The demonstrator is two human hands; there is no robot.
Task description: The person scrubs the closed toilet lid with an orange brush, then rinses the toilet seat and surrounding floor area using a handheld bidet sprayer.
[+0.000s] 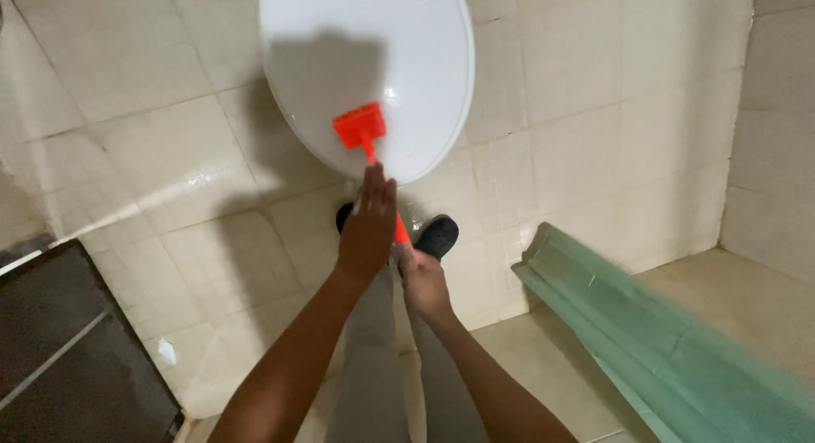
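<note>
1. Two hands are seen on one orange brush (361,129). The left hand (368,231) is laid along the upper handle, fingers (379,191) stretched out pretty straight and pressed on it rather than curled round.
2. The right hand (422,279) is closed round the lower end of the handle, fingers wrapped tight, thumb side up.
3. The brush head, a flat orange block, is pressed against the white toilet lid (373,52), near the lid's front edge.
4. The lid is seen shut, with the shadow of an arm and head thrown across it.
5. Below the hands, grey trousers (373,366) and dark shoes (439,235) are seen on the tiled floor (170,154).
6. Off to the right a pale green moulding (662,349) is laid across the floor; a dark panel (68,349) is seen lower left.
</note>
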